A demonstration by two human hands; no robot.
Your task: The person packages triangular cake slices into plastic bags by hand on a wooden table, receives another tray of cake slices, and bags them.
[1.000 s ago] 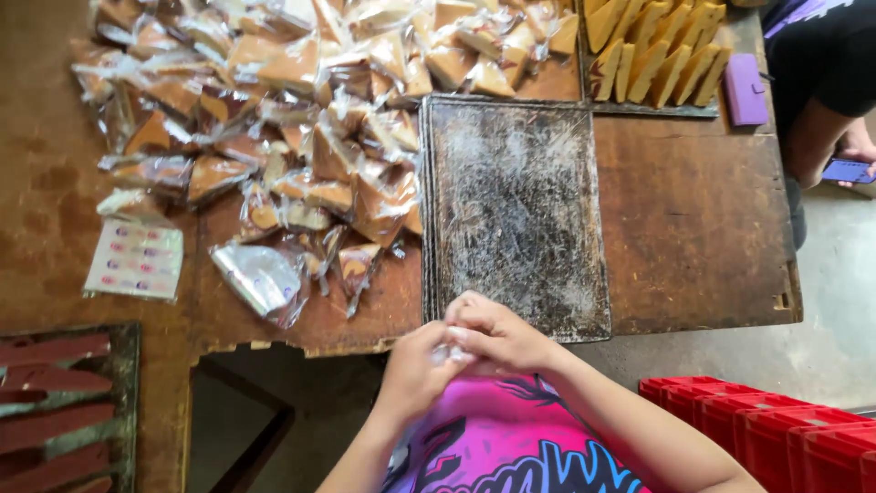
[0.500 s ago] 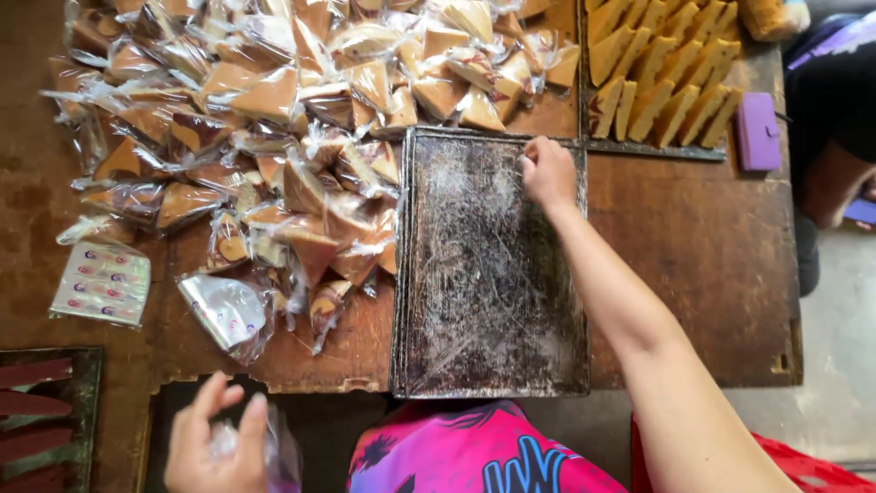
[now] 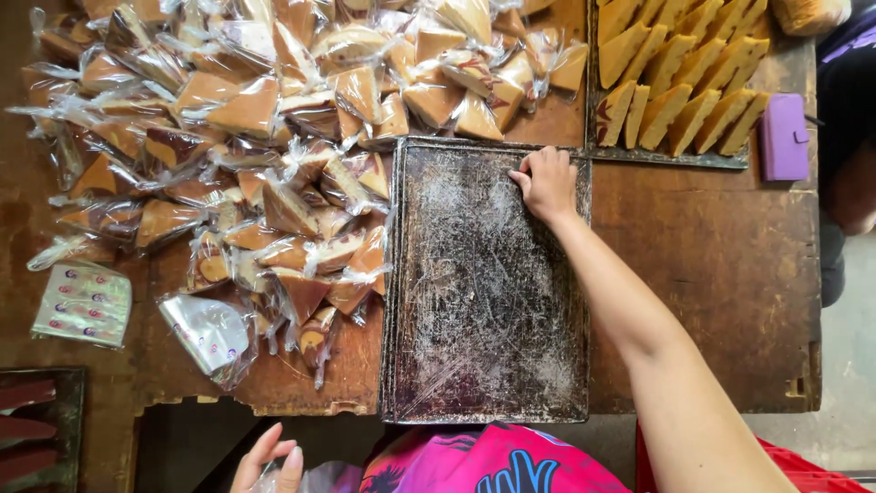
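Note:
My right hand (image 3: pixel 550 183) reaches across an empty, scratched dark baking tray (image 3: pixel 484 310), its fingers curled over the tray's far rim near the right corner. My left hand (image 3: pixel 266 461) is low by my lap at the table's near edge, holding a crumpled clear plastic bag (image 3: pixel 321 477). Left of the tray lies a big pile of triangular cake slices wrapped in clear bags (image 3: pixel 274 137). Beyond the tray's far right corner, a second tray holds unwrapped yellow cake wedges (image 3: pixel 680 87) in rows.
A purple wallet (image 3: pixel 783 137) lies on the wooden table (image 3: pixel 721 274) at the right. A printed sheet (image 3: pixel 84 304) and a pack of clear bags (image 3: pixel 208 330) lie at the left. Another dark tray (image 3: pixel 36 429) sits lower left, a red crate (image 3: pixel 821 466) lower right. A person's arm (image 3: pixel 853 187) shows at the right edge.
A second ago both hands were together at the tray's near edge. My right hand has reached to the far rim and stays there; my left hand has dropped to my lap with the bag.

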